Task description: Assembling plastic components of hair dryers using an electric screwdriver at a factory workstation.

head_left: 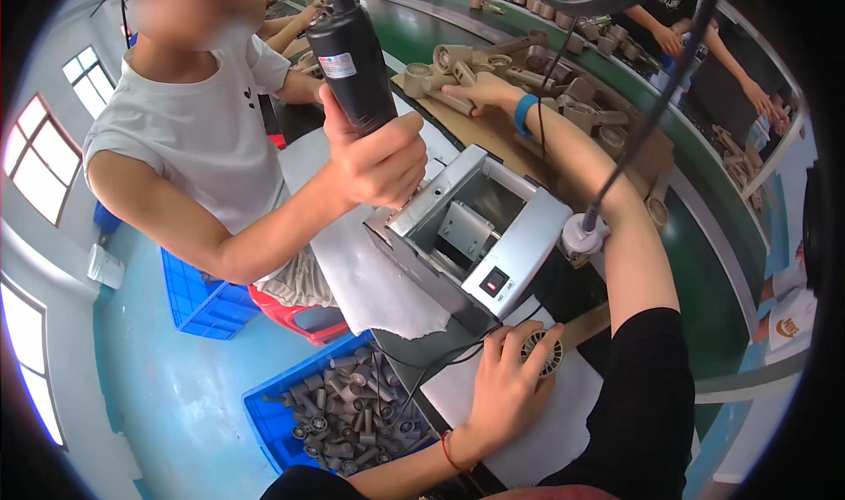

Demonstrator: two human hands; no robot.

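Box machine (pixel 528 249) mid-table (pixel 411 349). One paper sheet (pixel 370 289) to its left; another paper sheet (pixel 563 421) nearer, round-ended part (pixel 546 359) at its far edge. Behind machine: parts heap (pixel 581 117) on flat board (pixel 506 148), conveyor (pixel 704 271) beyond. Left of table, low: parts-filled crate (pixel 264 438). Farther left: stool (pixel 308 328), then second crate (pixel 198 297).

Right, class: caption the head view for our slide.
Left hand holds a round-grilled part beside a silver machine; right hand at piled parts.
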